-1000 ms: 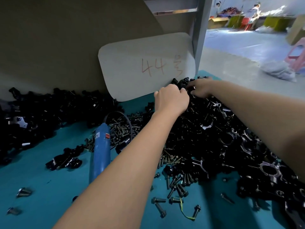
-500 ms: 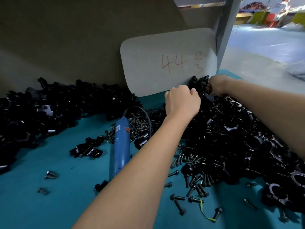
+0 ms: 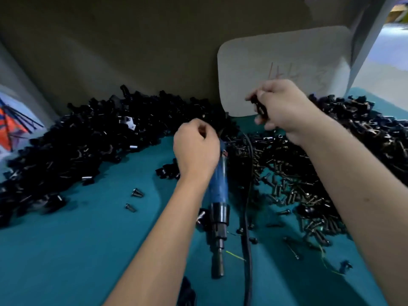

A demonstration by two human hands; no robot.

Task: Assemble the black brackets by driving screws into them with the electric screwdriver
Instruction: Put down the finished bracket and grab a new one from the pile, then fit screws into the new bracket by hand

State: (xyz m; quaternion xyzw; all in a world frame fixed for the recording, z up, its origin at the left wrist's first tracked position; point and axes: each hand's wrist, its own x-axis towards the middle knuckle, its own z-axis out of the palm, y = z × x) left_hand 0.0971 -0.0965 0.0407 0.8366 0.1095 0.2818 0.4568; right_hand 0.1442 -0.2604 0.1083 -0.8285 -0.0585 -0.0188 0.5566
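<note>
Roughly at far left of the frame, a long heap of black brackets (image 3: 72, 151) is piled on the teal table (image 3: 66, 250), running along the brown back panel (image 3: 132, 45) toward centre. Two loose screws (image 3: 133, 199) are seen on the bare teal surface below that heap, apart from it. A small clump of brackets (image 3: 165, 172) is seen just left of the left wrist.

At centre, the left hand (image 3: 195, 151) is raised over the table with fingers curled into a fist; whether anything is held inside cannot be told. Directly below and behind it, the electric screwdriver (image 3: 218, 195) is laid flat on the table, blue body toward the back, black nose and bit pointed toward the lower edge of the frame. It is not gripped by either hand. Its black cable (image 3: 247, 217) is run alongside on the right, down to the bottom edge.

Right of centre, the right hand (image 3: 282, 107) is held up in front of a white card (image 3: 287, 62) with red writing, blurred. One black bracket (image 3: 259, 106) is pinched between its thumb and curled fingers, clear of the table.

Below the right forearm, a spread of dark screws (image 3: 293, 191) is scattered on the table. At far right, a second heap of brackets (image 3: 371, 127) is piled.
</note>
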